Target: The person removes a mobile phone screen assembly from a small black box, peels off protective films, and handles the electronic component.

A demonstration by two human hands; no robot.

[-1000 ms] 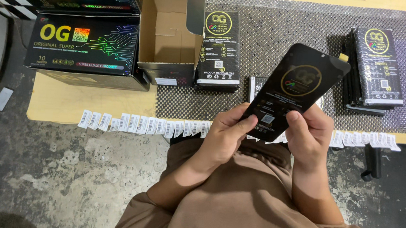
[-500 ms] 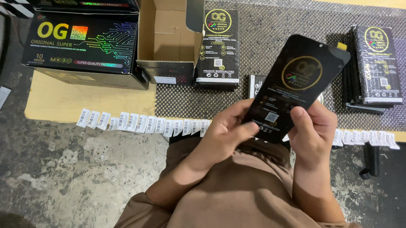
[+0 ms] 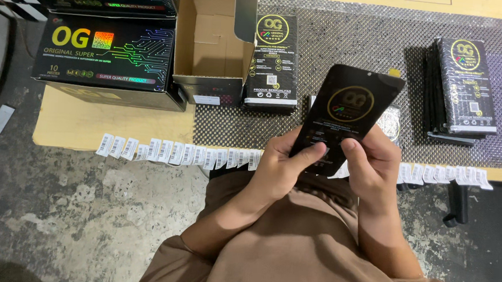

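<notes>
A flat black packet [image 3: 345,115] with a gold round emblem is held upright and tilted in front of me, over the table's front edge. My left hand [image 3: 281,166] grips its lower left edge, thumb across the bottom face. My right hand [image 3: 371,163] holds the lower right side, thumb pressed on the packet's lower face. A row of small white barcode stickers [image 3: 180,152] hangs along the table's front edge.
An open cardboard box [image 3: 213,46] stands at the back, beside large black printed cartons [image 3: 108,57]. One black packet [image 3: 273,61] lies on the dark mesh mat [image 3: 356,37]. A stack of the same packets [image 3: 460,90] sits at right. Concrete floor below.
The packet has come a little lower and nearer to me, and my right thumb has shifted onto its lower face. Both hands keep their hold.
</notes>
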